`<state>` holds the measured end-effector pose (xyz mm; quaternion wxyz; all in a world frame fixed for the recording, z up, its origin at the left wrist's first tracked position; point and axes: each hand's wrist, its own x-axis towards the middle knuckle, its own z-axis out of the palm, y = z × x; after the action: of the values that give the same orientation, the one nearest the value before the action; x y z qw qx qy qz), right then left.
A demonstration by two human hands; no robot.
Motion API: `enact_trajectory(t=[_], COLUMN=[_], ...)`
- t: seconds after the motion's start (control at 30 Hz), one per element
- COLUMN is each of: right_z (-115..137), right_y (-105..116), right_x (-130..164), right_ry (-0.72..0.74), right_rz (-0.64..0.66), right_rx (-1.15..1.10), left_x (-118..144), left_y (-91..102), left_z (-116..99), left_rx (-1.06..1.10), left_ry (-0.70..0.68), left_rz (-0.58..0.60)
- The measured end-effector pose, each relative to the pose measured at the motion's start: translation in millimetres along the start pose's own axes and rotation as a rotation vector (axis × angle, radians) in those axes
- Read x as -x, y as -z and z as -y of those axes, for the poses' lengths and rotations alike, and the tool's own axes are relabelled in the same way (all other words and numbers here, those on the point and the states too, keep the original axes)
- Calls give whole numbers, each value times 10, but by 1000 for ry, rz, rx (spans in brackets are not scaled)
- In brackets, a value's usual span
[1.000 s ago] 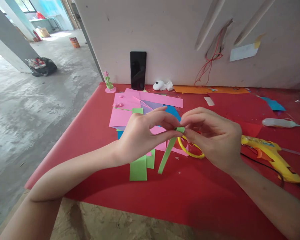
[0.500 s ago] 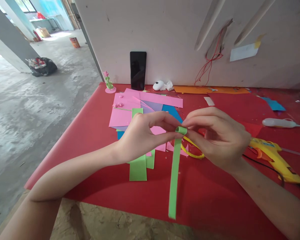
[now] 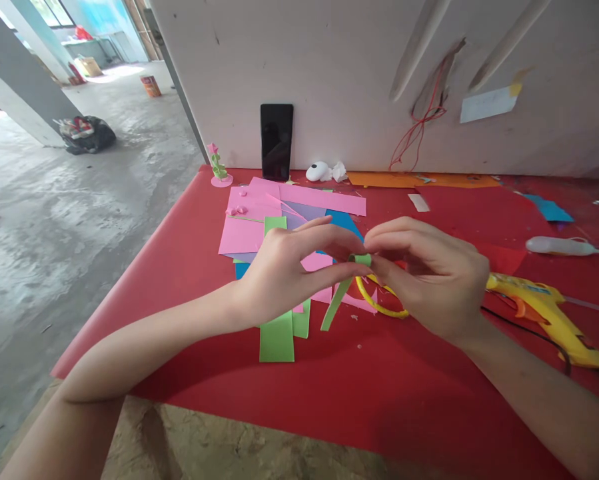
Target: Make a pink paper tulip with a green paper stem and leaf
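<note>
L hand [image 3: 289, 267] & R hand [image 3: 429, 280] both pinch the green strip [image 3: 337, 303] btwn thumb & fingertips, up over the red surface [image 3: 319, 400]. Strip's top end is curled into a small roll; the rest hangs below, slanting toward the L side. Yellow ring [image 3: 386, 313], partly hidden, shows by R thumb. Pink sheets [image 3: 246, 235] & green pieces [image 3: 277, 339] lie nr L hand. Yellow glue gun [image 3: 546, 310] is beside R wrist, w/ a whitish bottle [image 3: 562, 246] beyond. Black phone [image 3: 276, 141] stands agst the pale panel [image 3: 354, 80].
</note>
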<state>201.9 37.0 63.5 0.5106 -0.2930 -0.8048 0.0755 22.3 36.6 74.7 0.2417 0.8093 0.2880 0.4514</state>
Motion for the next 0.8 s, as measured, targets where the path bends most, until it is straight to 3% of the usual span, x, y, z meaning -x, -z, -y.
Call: enact_trajectory(t=[0.1, 0.2, 0.37, 0.5, 0.6, 0.8], right_z=[12, 14, 6, 15, 24, 35], right_y=[-12, -20, -3, 28, 27, 17], right_x=[11, 22, 11, -14, -17, 6], right_ry=[42, 75, -74, -254, -171, -15], right_rz=[-16, -31, 24, 95, 57, -35], right_rx=[56, 69, -92, -216, -183, -19], left_x=[-6, -6, 13, 38, 44, 3], left_y=[-6, -10, 0, -14, -27, -17], left_z=[-20, -39, -44, -8, 5, -61], left_rx=[101, 140, 83, -39, -40, 169], left_ry=[136, 187, 129, -30, -28, 241], left_rz=[30, 42, 3, -46, -39, 77])
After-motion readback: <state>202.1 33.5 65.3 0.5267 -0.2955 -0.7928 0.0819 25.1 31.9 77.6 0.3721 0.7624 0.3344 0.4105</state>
